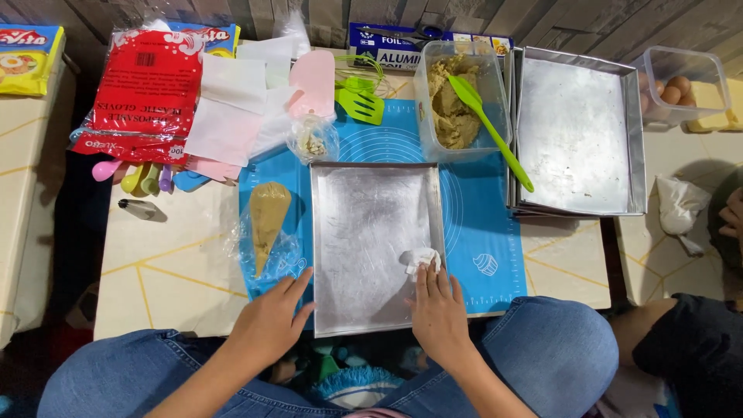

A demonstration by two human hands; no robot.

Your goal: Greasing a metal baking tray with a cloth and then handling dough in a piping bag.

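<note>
A crumpled white paper (420, 260) is pressed flat-fingered by the right hand (438, 310) onto the square metal tray (364, 232), whose near-left edge is steadied by the spread left hand (271, 319). Beside it, a filled piping bag (267, 220) is laid on the blue mat (480, 224); behind, a dough tub (458, 101) with green spatula (487, 128) is seen. At far left, a red glove packet (143, 93) is stacked.

Red flat glove pack (143, 93) with white print at 10 o'clock, on the table. Yellow-blue packet (217, 39) tucked behind it at 11. Another yellow packet (27, 58) far left, 10 o'clock edge. Long blue foil box (387, 42) at 12, behind the tub.
</note>
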